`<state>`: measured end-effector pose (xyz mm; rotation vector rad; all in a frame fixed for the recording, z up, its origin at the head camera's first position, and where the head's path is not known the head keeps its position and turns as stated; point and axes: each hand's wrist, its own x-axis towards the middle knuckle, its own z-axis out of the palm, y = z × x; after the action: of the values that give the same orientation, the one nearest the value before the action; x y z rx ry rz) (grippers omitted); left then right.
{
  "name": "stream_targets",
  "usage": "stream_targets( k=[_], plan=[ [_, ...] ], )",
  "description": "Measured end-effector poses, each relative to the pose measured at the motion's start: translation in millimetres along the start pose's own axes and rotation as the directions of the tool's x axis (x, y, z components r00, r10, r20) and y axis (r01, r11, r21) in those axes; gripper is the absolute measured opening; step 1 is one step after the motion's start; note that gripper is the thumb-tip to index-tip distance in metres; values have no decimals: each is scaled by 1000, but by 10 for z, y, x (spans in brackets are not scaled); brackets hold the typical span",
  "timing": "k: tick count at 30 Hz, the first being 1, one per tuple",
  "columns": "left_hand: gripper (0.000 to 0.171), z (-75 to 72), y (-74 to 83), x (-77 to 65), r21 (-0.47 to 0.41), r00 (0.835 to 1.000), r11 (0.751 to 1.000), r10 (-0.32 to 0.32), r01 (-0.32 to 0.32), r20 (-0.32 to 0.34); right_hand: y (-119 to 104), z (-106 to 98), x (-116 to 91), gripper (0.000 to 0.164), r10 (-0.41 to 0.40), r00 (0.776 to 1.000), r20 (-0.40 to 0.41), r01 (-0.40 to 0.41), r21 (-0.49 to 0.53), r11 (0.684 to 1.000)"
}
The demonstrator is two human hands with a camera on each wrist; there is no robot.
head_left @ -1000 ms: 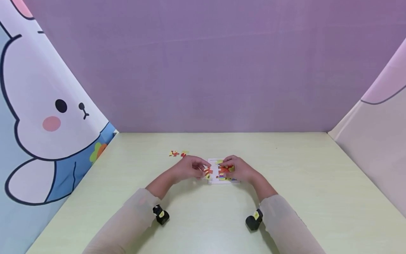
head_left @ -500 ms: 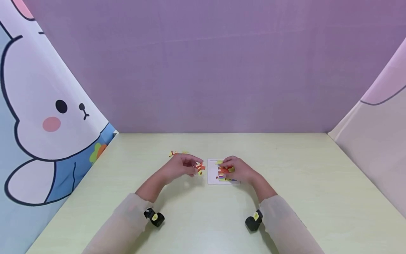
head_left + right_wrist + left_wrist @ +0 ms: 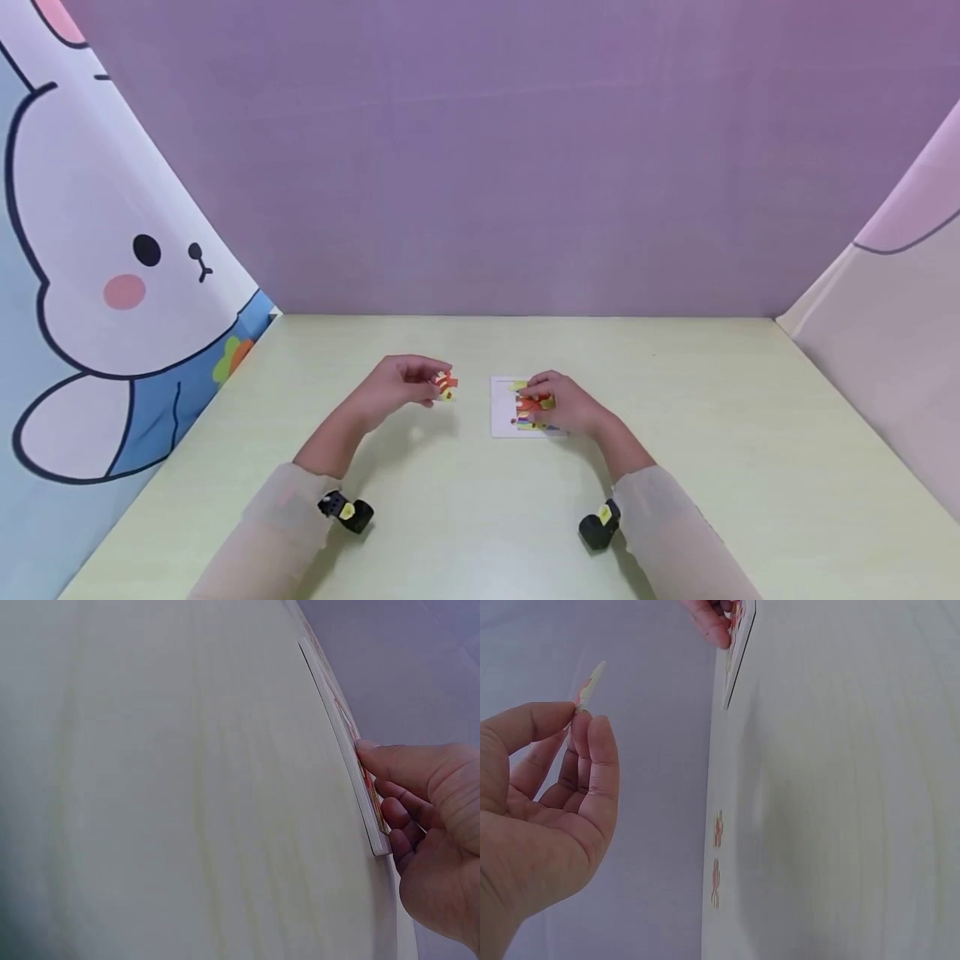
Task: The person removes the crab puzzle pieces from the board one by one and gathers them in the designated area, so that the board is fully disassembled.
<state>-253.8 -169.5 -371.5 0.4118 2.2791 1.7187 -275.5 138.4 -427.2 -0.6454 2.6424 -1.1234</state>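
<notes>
My left hand (image 3: 397,390) pinches a red, yellow and white jigsaw piece (image 3: 446,385) between thumb and fingertips, held above the table. Edge-on, that piece (image 3: 589,687) shows thin in the left wrist view. Right of it lies a white puzzle tray (image 3: 502,408), its left part bare and its right part filled with colourful joined pieces (image 3: 534,402). Over that right part, my right hand (image 3: 567,402) holds the puzzle with curled fingers, thumb on the pieces and fingers by the tray's edge, in the right wrist view. The right hand covers some of the pieces.
Two loose jigsaw pieces lie on the pale table (image 3: 480,508), a nearer one (image 3: 715,883) and another piece (image 3: 718,829) in the left wrist view; the left hand hides them in the head view. A purple backdrop (image 3: 480,167) rises behind the table.
My left hand has moved from the tray leftward and away from me, carrying the jigsaw piece, and now covers the loose pieces. The right hand has stayed on the puzzle.
</notes>
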Motion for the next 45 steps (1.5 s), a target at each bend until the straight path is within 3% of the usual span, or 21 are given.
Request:
stream_targets(
  k=[15, 26, 45],
  plan=[
    [38, -333, -185, -128, -12, 993, 999, -34, 33, -112, 20, 28, 3, 38, 0, 1000, 16, 0, -21, 1000],
    [38, -534, -199, -80, 21, 980, 995, -89, 94, -175, -5, -11, -52, 38, -6, 1000, -2, 6, -21, 1000],
    [42, -813, -339, 29, 57, 972, 988, -129, 143, -198, -17, 1, -2, 39, -1, 1000, 11, 1, -3, 1000]
  ],
)
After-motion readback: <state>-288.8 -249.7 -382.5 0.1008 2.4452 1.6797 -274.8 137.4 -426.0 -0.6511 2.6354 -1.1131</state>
